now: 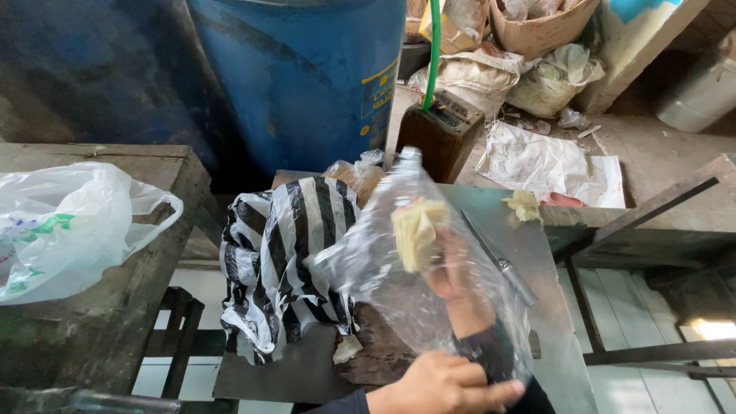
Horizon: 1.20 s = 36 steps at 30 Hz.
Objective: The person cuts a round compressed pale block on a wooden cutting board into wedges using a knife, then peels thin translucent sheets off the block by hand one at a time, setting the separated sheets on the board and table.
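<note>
Inside clear bag [383, 268]: right hand [452, 284], pale chunk [416, 232], perhaps dough.

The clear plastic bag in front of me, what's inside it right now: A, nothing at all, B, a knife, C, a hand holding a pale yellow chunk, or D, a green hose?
C: the right hand is pushed inside the clear plastic bag, holding a pale yellow chunk, while the left hand grips the bag's mouth; the knife lies outside on the metal table.
</note>
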Each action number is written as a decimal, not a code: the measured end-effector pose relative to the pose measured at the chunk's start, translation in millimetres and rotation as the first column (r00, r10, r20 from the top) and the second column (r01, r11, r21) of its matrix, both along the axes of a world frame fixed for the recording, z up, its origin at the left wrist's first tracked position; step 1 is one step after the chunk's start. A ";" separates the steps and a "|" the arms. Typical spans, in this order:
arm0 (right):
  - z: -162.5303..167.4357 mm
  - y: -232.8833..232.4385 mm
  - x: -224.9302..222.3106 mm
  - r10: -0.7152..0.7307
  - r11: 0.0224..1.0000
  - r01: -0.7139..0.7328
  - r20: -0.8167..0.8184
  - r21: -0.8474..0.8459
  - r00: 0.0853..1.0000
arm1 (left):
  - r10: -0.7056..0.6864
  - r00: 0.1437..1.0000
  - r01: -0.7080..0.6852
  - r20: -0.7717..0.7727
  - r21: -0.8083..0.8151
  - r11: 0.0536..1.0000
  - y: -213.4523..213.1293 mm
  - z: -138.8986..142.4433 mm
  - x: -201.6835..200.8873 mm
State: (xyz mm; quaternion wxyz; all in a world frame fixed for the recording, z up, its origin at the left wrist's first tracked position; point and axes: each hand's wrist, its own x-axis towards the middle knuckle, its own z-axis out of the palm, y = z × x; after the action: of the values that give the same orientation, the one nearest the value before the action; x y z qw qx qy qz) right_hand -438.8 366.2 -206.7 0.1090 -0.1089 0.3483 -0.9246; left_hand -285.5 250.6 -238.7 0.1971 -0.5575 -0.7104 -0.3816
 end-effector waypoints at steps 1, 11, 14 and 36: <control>-5.1 -1.8 -4.5 -0.045 0.999 0.046 -0.024 0.029 0.999 | -0.053 0.998 0.050 -0.040 -0.082 0.995 2.2 -0.6 4.7; 23.8 50.3 -23.3 -0.446 0.848 0.376 0.123 0.373 0.886 | 0.645 0.764 -0.574 -0.001 0.456 0.680 -33.7 87.4 -71.6; 37.9 50.9 -28.0 -0.475 0.834 0.396 0.135 0.384 0.870 | 0.433 0.714 -0.516 0.551 -0.004 0.856 -34.6 115.7 -144.6; 41.8 7.4 -114.5 -0.083 0.782 0.163 -0.159 0.601 0.984 | 0.740 0.549 -0.664 0.388 -0.335 0.668 -20.1 97.4 -201.4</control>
State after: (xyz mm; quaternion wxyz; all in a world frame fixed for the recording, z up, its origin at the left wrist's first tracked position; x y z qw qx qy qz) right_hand -553.3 373.6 -164.9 0.0558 -0.1019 0.6409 -0.7588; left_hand -486.9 230.6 -141.3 0.1028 -0.1217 -0.9249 -0.3452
